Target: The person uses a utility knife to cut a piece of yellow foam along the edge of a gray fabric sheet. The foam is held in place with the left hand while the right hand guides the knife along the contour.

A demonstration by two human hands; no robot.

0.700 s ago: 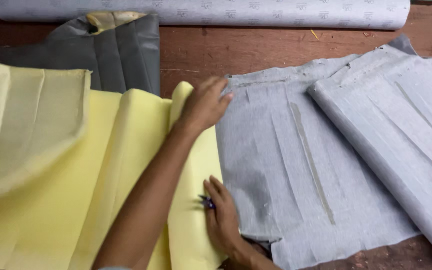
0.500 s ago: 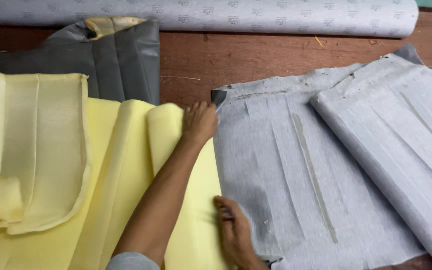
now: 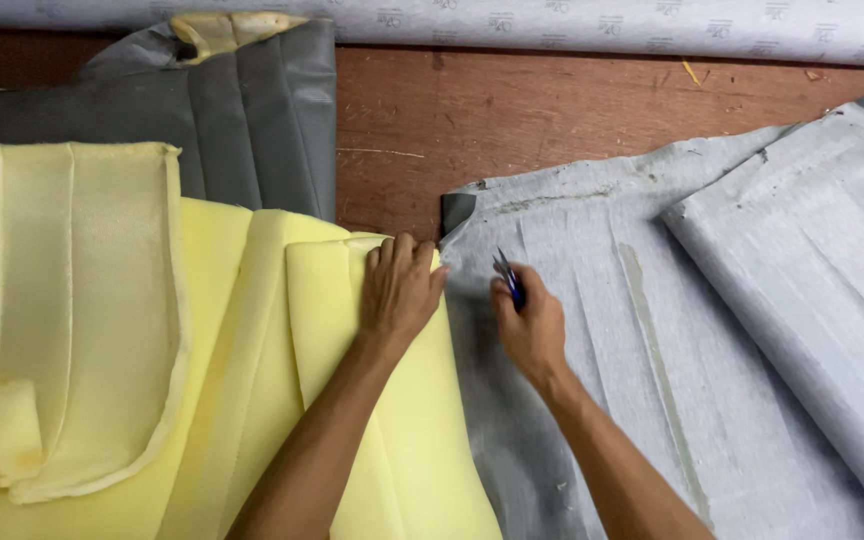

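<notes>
Left hand [image 3: 399, 290] lay flat, fingers spread, pinning the yellow foam [image 3: 392, 420] edge against the grey fabric [image 3: 592, 400]. Right hand [image 3: 529, 325] pinched small blue scissors [image 3: 508, 277] at that seam. Wooden table [image 3: 402, 120] beyond; I noted a paper roll [image 3: 552, 25].

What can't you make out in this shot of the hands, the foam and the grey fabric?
- Head view: small blue tool, mostly hidden in the right hand; kind unclear.
- Yellow foam edge, covered by the left hand.
- Grey fabric, cut off by the bottom edge.
</notes>
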